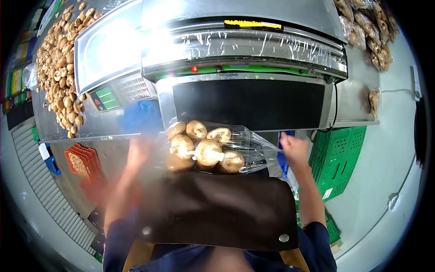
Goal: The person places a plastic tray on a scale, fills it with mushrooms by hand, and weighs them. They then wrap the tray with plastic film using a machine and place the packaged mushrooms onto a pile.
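Note:
A pack of brown mushrooms [204, 149] under clear cling film [258, 147] sits in front of my chest, just below the black plate of a wrapping machine [249, 104]. My right hand [294, 148] is at the film's right edge, fingers closed on it. My left hand [138, 149] is a motion blur at the pack's left side. A blurred blue shape [140, 115] lies just above it; whether that is a glove or a cloth is unclear. My brown apron [217, 208] hides what is under the pack.
A roll of film [253, 45] runs across the machine's top. A scale keypad [131, 88] stands to its left. Loose mushrooms [59, 68] cover the steel table at far left. Wrapped packs [367, 27] lie at top right. Green crates [340, 158] and orange trays [84, 161] are on the floor.

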Demonstrator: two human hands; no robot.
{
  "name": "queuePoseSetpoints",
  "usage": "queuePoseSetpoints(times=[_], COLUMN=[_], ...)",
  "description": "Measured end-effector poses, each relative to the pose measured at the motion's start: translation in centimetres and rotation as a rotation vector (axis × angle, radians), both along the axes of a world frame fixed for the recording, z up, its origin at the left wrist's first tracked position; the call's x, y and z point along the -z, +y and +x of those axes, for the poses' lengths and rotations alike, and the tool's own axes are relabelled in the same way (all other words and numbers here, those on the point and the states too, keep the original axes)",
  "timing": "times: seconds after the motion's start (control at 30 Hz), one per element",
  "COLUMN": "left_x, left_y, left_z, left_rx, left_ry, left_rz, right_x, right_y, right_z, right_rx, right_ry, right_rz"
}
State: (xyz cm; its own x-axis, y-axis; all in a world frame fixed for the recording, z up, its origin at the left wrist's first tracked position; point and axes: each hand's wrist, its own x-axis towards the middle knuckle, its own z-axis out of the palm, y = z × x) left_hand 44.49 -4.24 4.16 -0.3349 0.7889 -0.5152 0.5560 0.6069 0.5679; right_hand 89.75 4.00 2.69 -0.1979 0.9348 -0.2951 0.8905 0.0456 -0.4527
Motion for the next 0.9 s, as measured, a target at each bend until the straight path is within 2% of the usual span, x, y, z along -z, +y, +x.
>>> queuePoseSetpoints(times=[0.07, 0.13, 0.17, 0.2, 0.23, 0.27, 0.3, 0.33, 0.4, 0.43, 0.47, 0.5, 0.57, 0.6, 0.63, 0.67, 0.73, 0.8, 0.83, 0.9], left_x=[0.0, 1.6, 2.9, 4.2, 4.6, 4.7, 4.8, 4.9, 5.0, 5.1, 5.2, 5.0, 4.5, 3.9, 3.3, 2.4, 0.3, -1.9, -3.0, -5.7], left_y=[0.2, -1.3, -2.0, -2.5, -2.3, -1.8, -1.4, -1.0, -0.3, -0.2, -0.2, -0.4, -0.8, -0.9, -0.9, -0.7, 0.2, 1.8, 2.7, 3.6], left_z=[2.3, 2.9, 2.6, 3.6, 4.7, 6.0, 7.3, 8.4, 10.3, 10.9, 11.1, 11.0, 9.7, 8.9, 7.7, 6.5, 4.2, 1.9, 1.0, -0.2], left_rx=[-0.074, 0.096, -0.020, -0.070, -0.079, -0.059, -0.036, -0.013, 0.041, 0.065, 0.083, 0.105, 0.147, 0.174, 0.218, 0.274, 0.407, 0.484, 0.476, 0.297], left_ry=[0.054, 0.015, -0.029, 0.019, 0.005, -0.026, -0.056, -0.085, -0.133, -0.144, -0.149, -0.145, -0.087, -0.042, 0.038, 0.154, 0.472, 0.742, 0.777, 0.439], left_rz=[-0.055, 0.114, -0.040, -0.053, -0.038, -0.012, 0.011, 0.028, 0.049, 0.051, 0.051, 0.050, 0.052, 0.055, 0.052, 0.044, 0.023, 0.017, 0.057, 0.332], right_x=[2.0, 2.0, 4.2, 5.6, 6.3, 6.9, 6.7, 6.6, 7.9, 7.8, 7.3, 5.2, 1.4, -0.2, -1.9, -3.5, -5.8, -7.1, -7.8, -8.9], right_y=[-2.0, -2.4, -3.3, -3.8, -3.9, -4.1, -3.3, -2.9, -3.5, -4.2, -5.1, -5.5, -4.7, -4.0, -3.4, -2.7, -1.9, -1.9, -2.0, -2.1], right_z=[-1.2, -3.2, -3.0, -3.5, -4.7, -6.4, -8.8, -10.4, -12.2, -13.6, -14.9, -15.8, -18.2, -19.4, -20.5, -21.7, -22.7, -23.3, -23.6, -24.6], right_rx=[-0.125, -0.050, -0.187, -0.382, -0.409, -0.324, -0.379, -0.402, -0.287, -0.104, 0.244, 0.373, 0.619, 0.226, -0.097, -0.233, -0.354, -0.329, -0.329, -0.397], right_ry=[-0.066, -0.013, -0.105, -0.216, -0.070, -0.009, -0.166, -0.106, 0.359, 0.928, 1.641, 1.936, 1.738, 1.678, 1.482, 1.322, 1.147, 1.125, 1.138, 1.174], right_rz=[0.122, 0.120, 0.191, 0.287, 0.340, 0.091, -0.148, -0.086, -0.286, -0.565, -1.025, -1.246, -1.428, -1.110, -0.658, -0.256, -0.334, -0.400, -0.359, -0.250])
